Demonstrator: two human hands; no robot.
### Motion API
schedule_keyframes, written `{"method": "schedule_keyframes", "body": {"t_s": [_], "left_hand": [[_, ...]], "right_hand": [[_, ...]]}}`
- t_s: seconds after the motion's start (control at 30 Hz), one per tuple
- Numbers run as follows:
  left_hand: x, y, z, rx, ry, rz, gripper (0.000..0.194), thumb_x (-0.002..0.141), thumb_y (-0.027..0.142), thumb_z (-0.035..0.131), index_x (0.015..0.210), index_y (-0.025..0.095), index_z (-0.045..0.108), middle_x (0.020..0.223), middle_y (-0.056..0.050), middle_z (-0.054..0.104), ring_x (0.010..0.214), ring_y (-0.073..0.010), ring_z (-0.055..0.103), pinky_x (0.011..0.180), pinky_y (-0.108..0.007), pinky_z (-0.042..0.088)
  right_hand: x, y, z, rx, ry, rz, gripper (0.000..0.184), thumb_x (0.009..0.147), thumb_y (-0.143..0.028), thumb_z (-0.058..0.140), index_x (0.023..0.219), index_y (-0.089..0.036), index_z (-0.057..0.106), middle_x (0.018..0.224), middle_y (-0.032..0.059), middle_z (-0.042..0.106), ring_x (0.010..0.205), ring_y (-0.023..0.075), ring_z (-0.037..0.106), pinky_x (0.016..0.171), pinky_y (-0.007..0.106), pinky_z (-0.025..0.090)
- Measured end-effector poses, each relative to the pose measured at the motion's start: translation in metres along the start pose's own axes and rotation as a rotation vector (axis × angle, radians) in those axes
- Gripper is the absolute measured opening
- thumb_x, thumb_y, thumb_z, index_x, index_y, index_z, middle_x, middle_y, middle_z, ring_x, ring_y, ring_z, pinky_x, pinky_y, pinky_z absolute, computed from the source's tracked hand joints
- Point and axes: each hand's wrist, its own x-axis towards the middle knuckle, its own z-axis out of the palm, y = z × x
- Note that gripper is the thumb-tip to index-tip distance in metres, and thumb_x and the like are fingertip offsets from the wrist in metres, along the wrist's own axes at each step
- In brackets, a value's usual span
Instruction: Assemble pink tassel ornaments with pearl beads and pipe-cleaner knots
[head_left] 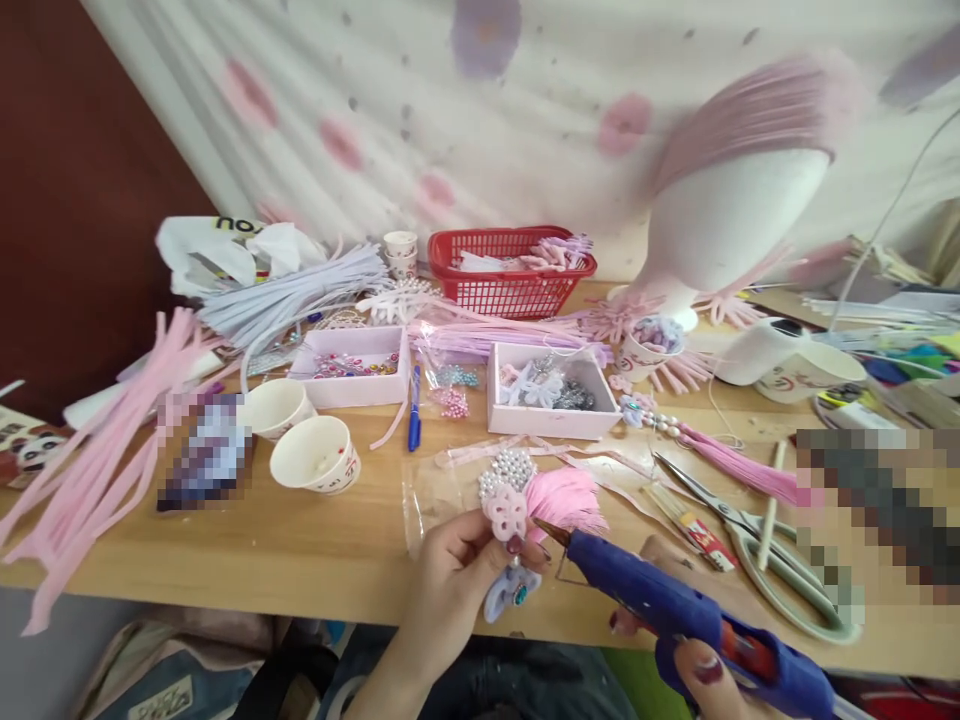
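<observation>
My left hand (450, 575) is closed on a pink flower ornament (505, 512), pinching it between thumb and fingers. A pale blue flower (504, 592) with a green gem shows below the thumb. White pearl beads (514, 470) and a pink tassel (564, 502) appear just behind the ornament; whether they are joined to it I cannot tell. My right hand (709, 675) grips a blue hot glue gun (645, 585), its fingers wrapped round the handle. The gun's nozzle points left, close beside the pink flower; actual contact is unclear.
Right of the glue gun lie large scissors (750, 545). White boxes of beads (352, 365) and flowers (553, 390), paper cups (315, 460) and a red basket (510, 270) stand farther back. Pink strips (112, 450) hang over the left edge. A white mannequin head (731, 220) rises behind.
</observation>
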Motion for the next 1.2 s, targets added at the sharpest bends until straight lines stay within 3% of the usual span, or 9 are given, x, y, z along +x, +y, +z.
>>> {"method": "schedule_keyframes", "body": {"t_s": [0.17, 0.4, 0.6, 0.7, 0.83, 0.93, 1.07, 1.2], "left_hand": [[-0.003, 0.003, 0.003, 0.095, 0.017, -0.024, 0.051, 0.069, 0.065, 0.085, 0.076, 0.014, 0.083, 0.068, -0.009, 0.078, 0.059, -0.0161, 0.067, 0.060, -0.026, 0.055], [-0.005, 0.002, 0.002, 0.125, 0.025, -0.028, 0.044, 0.074, 0.059, 0.084, 0.073, 0.015, 0.082, 0.069, -0.009, 0.079, 0.065, -0.0181, 0.071, 0.060, -0.023, 0.054], [-0.005, 0.005, 0.003, 0.151, 0.034, -0.052, 0.041, 0.075, 0.056, 0.084, 0.073, 0.016, 0.082, 0.070, -0.008, 0.079, 0.066, -0.0194, 0.072, 0.058, -0.023, 0.054], [-0.006, 0.005, 0.004, 0.149, 0.045, -0.049, 0.040, 0.074, 0.055, 0.085, 0.074, 0.016, 0.082, 0.069, -0.007, 0.079, 0.064, -0.0182, 0.071, 0.057, -0.022, 0.053], [-0.005, 0.005, 0.004, 0.109, 0.041, -0.042, 0.039, 0.073, 0.055, 0.086, 0.073, 0.017, 0.082, 0.068, -0.006, 0.079, 0.063, -0.0166, 0.071, 0.057, -0.021, 0.052], [-0.005, 0.005, 0.004, 0.091, 0.044, -0.039, 0.040, 0.072, 0.056, 0.087, 0.073, 0.017, 0.082, 0.068, -0.007, 0.079, 0.066, -0.0182, 0.073, 0.059, -0.022, 0.053], [-0.005, 0.004, 0.004, 0.095, 0.043, -0.042, 0.041, 0.071, 0.057, 0.087, 0.073, 0.016, 0.082, 0.068, -0.006, 0.079, 0.063, -0.0155, 0.071, 0.056, -0.020, 0.051], [-0.005, 0.003, 0.003, 0.091, 0.035, -0.044, 0.045, 0.070, 0.060, 0.087, 0.073, 0.016, 0.082, 0.066, -0.006, 0.078, 0.061, -0.0145, 0.069, 0.056, -0.019, 0.051]], "right_hand": [[-0.002, 0.004, 0.002, -0.004, 0.004, -0.022, 0.050, 0.094, -0.066, 0.057, 0.077, -0.024, 0.079, 0.068, 0.0050, 0.074, 0.060, 0.0230, 0.069, 0.062, 0.031, 0.059], [-0.002, 0.000, 0.002, -0.052, 0.062, 0.020, 0.060, 0.091, -0.075, 0.053, 0.068, -0.023, 0.074, 0.065, 0.0058, 0.071, 0.071, 0.0268, 0.072, 0.072, 0.035, 0.061], [-0.015, 0.018, 0.000, -0.102, 0.119, 0.022, 0.055, 0.089, -0.074, 0.058, 0.087, -0.023, 0.079, 0.070, 0.0051, 0.073, 0.073, 0.0275, 0.073, 0.079, 0.038, 0.061], [-0.013, 0.010, 0.008, -0.066, 0.200, 0.075, 0.059, 0.086, -0.079, 0.057, 0.090, -0.024, 0.079, 0.067, 0.0043, 0.070, 0.069, 0.0272, 0.070, 0.076, 0.039, 0.058], [-0.006, -0.013, 0.020, 0.001, 0.276, 0.163, 0.058, 0.083, -0.081, 0.059, 0.070, -0.026, 0.071, 0.062, 0.0029, 0.063, 0.060, 0.0240, 0.063, 0.061, 0.035, 0.050], [-0.001, -0.021, 0.021, 0.008, 0.307, 0.187, 0.056, 0.080, -0.080, 0.063, 0.069, -0.026, 0.069, 0.059, 0.0023, 0.060, 0.058, 0.0239, 0.061, 0.058, 0.034, 0.047], [0.007, -0.028, 0.016, 0.054, 0.211, 0.170, 0.062, 0.080, -0.083, 0.059, 0.057, -0.025, 0.061, 0.055, 0.0014, 0.056, 0.050, 0.0202, 0.054, 0.052, 0.033, 0.043], [0.017, -0.038, 0.013, 0.085, 0.113, 0.160, 0.068, 0.081, -0.086, 0.053, 0.057, -0.024, 0.063, 0.057, 0.0013, 0.056, 0.049, 0.0185, 0.052, 0.049, 0.032, 0.039]]}}
